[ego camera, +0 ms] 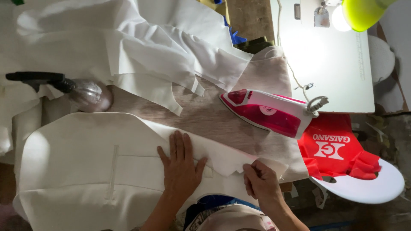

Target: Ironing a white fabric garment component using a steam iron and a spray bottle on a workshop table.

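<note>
Edges and glare eat the view
Lamp glare whites out the sewing machine upper right; cream fabric panel runs off the bottom edge.

Pretty cramped sewing corner here. A brownish padded work surface is spread across the middle, and a white sewing machine table is set along the upper right, washed out by a bright lamp with a lime-green shade. A strip of wooden board can be seen at the top. Lower right, a dim, scrap-littered floor is visible beside a white round seat.
</note>
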